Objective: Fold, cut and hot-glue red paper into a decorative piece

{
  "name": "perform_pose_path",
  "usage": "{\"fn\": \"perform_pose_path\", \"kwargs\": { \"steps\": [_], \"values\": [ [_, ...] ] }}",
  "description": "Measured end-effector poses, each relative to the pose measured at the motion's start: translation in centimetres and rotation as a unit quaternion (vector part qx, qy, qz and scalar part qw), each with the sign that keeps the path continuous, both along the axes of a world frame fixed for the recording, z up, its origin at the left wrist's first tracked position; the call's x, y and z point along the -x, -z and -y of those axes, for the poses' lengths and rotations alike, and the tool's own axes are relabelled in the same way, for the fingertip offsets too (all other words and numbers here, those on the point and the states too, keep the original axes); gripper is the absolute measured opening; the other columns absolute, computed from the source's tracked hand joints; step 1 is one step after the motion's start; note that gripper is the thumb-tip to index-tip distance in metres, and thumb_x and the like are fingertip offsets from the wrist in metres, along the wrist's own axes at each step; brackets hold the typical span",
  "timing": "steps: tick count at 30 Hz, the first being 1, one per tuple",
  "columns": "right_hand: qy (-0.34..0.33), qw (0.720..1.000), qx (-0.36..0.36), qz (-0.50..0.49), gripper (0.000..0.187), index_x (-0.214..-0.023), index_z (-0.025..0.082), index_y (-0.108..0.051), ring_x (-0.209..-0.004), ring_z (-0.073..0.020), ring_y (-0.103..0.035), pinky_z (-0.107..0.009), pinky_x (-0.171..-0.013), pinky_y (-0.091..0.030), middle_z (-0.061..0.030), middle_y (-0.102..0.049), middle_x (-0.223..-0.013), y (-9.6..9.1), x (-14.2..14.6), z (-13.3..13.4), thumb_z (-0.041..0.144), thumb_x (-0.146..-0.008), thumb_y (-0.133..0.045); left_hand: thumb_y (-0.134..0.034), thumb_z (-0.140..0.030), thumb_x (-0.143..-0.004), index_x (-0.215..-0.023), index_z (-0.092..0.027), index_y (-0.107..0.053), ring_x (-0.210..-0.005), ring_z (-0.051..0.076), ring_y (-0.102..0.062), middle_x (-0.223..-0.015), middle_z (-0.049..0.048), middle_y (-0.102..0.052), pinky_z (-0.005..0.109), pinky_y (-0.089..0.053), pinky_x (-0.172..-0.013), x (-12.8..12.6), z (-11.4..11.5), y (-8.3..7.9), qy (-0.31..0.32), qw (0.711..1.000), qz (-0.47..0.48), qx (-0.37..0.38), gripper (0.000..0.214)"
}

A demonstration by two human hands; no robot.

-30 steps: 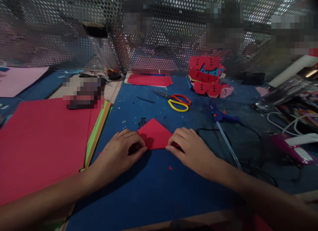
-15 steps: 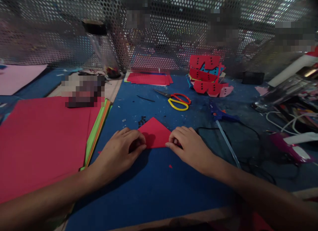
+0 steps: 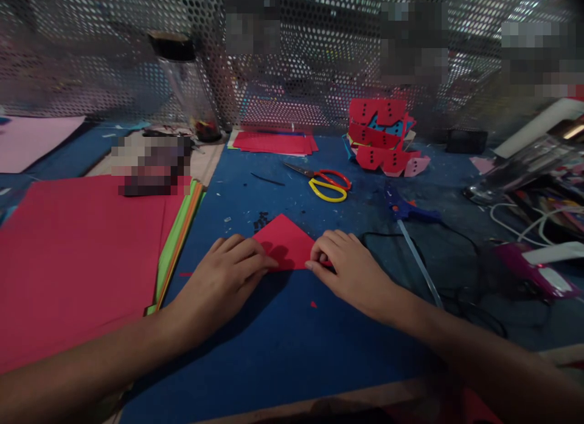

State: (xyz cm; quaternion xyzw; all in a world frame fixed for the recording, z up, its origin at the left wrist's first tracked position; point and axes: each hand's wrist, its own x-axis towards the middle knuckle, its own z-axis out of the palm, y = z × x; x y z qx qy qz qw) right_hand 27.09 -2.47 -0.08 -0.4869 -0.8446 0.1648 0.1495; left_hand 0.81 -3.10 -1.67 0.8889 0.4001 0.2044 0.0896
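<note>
Head camera: I am observing folded red paper (image 3: 287,238) lying centrally on the blue tabletop (image 3: 292,351), its near-edge fold apparently formed, creasing completeness unclear. The left hand (image 3: 228,275) is pressing at left, grip uncertain; the right hand (image 3: 351,269) is pinching the right end.

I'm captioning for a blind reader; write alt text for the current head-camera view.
A person's left hand and right hand touch opposite sides of a peaked red paper on a blue tabletop. Scissors with red and yellow handles lie beyond it, a blue glue gun lies to the right, and a red-topped paper stack to the left.
</note>
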Motion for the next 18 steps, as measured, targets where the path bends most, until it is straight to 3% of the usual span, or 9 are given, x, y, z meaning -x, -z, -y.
{"fn": "perform_pose_path", "kwargs": {
  "steps": [7, 18],
  "values": [
    [-0.007, 1.0, -0.008, 0.003, 0.007, -0.091, 0.022, -0.06, -0.095, -0.0204, -0.057, -0.035, -0.084, -0.037, -0.0015, -0.066, -0.097, 0.0, 0.0, 0.1, 0.019, -0.096, -0.064, -0.043, -0.012, -0.104, -0.116, -0.02, -0.07, -0.094, 0.024, -0.058, -0.105, 0.0078, -0.069, 0.038, -0.045, -0.081, 0.2, 0.1, -0.1, 0.064, 0.995, -0.039, -0.059, 0.03],
    [-0.011, 0.999, -0.035, 0.015, 0.009, -0.089, 0.022, -0.06, -0.093, -0.02, -0.056, -0.035, -0.084, -0.036, -0.0015, -0.064, -0.095, 0.3, -0.1, 0.1, 0.013, -0.091, -0.061, -0.042, -0.01, -0.101, -0.121, -0.013, -0.067, -0.09, 0.022, -0.065, -0.109, 0.0102, -0.073, 0.035, -0.049, -0.079, -0.4, 1.1, -0.9, 0.1, 0.982, -0.092, -0.129, 0.032]
  ]
}}
